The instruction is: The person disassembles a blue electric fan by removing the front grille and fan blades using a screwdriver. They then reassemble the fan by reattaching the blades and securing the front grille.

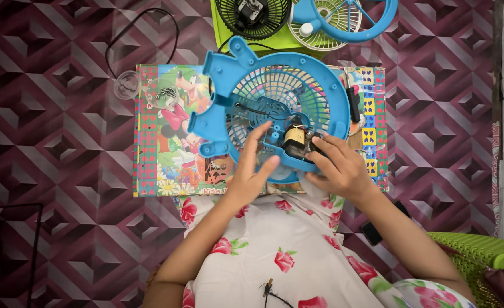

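Blue plastic fan housing [275,102] w/ round grille lies flat on a colourful cartoon-print board [166,142], covering the board's centre and right half, its top rim overhanging the board's far edge. A bracket arm of the housing sticks out toward the board's left half.

Head view: left hand [251,174] rests on the housing's near rim, fingers spread, index laid up across the grille toward the hub; not clamped on anything, just pressing. Right hand [337,165] sits at the near-right rim, fingertips pinched on a small motor [293,140] w/ copper-coloured winding, which stands just right of the grille's centre. Hands are apart, motor between them. A thin black wire runs across the grille from the left to the hub.

Black-handled tool [353,105] lies along the board's right edge, just beside the housing rim. Clear plastic cup [126,84] stands off the board's top-left corner, on the purple geometric-pattern floor [52,131]; black cable loops nearby. Beyond the board's far edge: green tray [220,34] w/ a black fan grille [252,17] and another blue fan frame [343,20] w/ pale grille. Dark phone-like object [372,231] by the right forearm. Green woven basket [474,251] at lower right. Floral garment covers the lap.
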